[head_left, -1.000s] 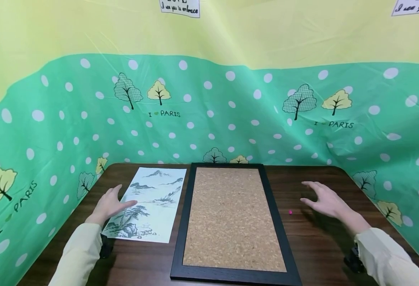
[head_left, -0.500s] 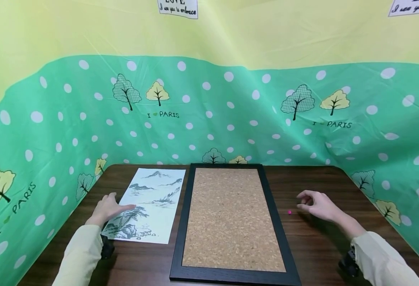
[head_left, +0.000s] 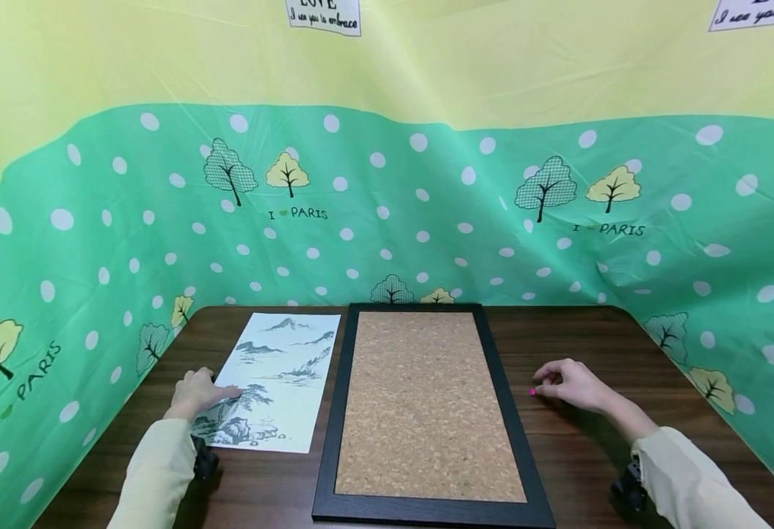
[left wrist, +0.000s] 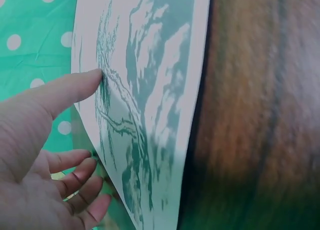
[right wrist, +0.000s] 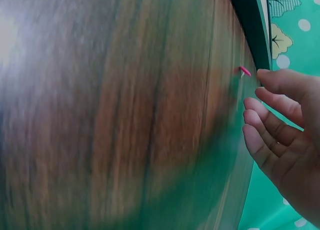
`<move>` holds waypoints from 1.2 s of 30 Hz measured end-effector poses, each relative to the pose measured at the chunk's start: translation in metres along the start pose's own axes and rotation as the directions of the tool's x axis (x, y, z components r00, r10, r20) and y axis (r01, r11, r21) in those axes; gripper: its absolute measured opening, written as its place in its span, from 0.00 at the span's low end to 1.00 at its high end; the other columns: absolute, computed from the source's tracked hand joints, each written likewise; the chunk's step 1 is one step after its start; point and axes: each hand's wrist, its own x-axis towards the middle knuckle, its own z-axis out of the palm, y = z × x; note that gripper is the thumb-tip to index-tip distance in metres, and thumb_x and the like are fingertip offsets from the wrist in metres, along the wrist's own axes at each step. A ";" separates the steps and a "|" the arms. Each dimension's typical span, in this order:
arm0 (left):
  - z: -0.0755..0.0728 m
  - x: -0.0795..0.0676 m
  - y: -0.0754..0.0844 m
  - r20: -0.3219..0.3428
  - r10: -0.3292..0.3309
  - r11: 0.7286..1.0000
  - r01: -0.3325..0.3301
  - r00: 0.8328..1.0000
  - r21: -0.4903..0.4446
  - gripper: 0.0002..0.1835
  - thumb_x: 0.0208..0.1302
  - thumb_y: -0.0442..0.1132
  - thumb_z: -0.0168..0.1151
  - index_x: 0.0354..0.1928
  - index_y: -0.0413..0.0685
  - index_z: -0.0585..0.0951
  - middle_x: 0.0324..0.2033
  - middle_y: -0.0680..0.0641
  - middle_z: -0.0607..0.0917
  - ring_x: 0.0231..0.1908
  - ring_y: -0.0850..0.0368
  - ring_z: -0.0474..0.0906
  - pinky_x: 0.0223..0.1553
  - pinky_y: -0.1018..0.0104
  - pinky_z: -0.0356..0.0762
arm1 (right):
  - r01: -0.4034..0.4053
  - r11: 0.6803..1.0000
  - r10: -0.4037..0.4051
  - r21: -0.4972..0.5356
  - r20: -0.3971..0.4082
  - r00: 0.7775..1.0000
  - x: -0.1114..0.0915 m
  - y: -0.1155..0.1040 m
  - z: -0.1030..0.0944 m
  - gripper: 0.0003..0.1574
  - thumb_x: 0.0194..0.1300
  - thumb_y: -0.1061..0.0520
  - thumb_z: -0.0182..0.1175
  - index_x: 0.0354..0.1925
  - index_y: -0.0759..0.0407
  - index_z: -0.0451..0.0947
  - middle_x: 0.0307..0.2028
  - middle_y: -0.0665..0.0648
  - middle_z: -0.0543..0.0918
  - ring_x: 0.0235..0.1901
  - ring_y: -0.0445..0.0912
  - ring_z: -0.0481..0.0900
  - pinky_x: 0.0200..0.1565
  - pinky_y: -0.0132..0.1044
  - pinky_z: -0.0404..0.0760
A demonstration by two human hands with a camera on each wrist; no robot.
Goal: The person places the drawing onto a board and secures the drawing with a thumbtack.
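A sheet of paper printed with an ink landscape (head_left: 294,382) lies on the table left of a black-framed cork board (head_left: 429,408). At the paper's left edge, my left hand (head_left: 198,393) has its thumb extended over the print, while the other fingers curve loosely beside the edge (left wrist: 75,182). To the right of the board, a small pink thumbtack (head_left: 532,391) lies on the wood; its pale pin shows in the right wrist view. My right hand (head_left: 573,383) is right at the thumbtack, thumb and fingers bent and a gap between their tips (right wrist: 262,75).
The dark wooden table (head_left: 261,492) carries the paper and the board, whose near edge reaches the bottom of the head view. A green and yellow patterned cloth (head_left: 387,184) hangs behind the table and along both sides.
My right hand has moved left and down to the thumbtack, its fingers bending in. My left hand has lowered towards the paper's left edge. The paper and board stay put.
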 end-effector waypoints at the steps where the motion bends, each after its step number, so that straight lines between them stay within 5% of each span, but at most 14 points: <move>1: 0.000 0.000 0.001 0.002 -0.004 1.000 0.004 1.000 0.001 0.46 0.49 0.56 0.64 0.53 0.18 0.62 0.48 0.21 0.66 0.47 0.28 0.62 0.49 0.39 0.62 | -0.004 1.000 0.003 0.006 0.007 1.000 0.000 -0.001 0.001 0.11 0.53 0.63 0.59 0.37 0.69 0.78 0.22 0.51 0.76 0.17 0.38 0.70 0.19 0.30 0.69; 10: -0.003 -0.002 0.003 0.063 -0.085 0.988 0.092 0.994 -0.121 0.43 0.49 0.52 0.65 0.53 0.20 0.62 0.47 0.23 0.69 0.44 0.34 0.67 0.48 0.43 0.65 | -0.011 0.999 0.010 -0.044 -0.010 1.000 0.004 -0.008 0.010 0.06 0.53 0.61 0.62 0.31 0.64 0.79 0.19 0.49 0.74 0.18 0.37 0.68 0.22 0.30 0.68; 36: -0.002 -0.001 0.007 0.039 -0.119 0.968 0.125 0.992 -0.216 0.31 0.48 0.43 0.67 0.45 0.20 0.71 0.39 0.29 0.73 0.37 0.41 0.67 0.40 0.51 0.68 | -0.009 0.999 0.008 -0.046 -0.018 1.000 0.006 -0.004 0.013 0.05 0.53 0.66 0.58 0.23 0.59 0.78 0.19 0.48 0.75 0.17 0.37 0.70 0.19 0.30 0.71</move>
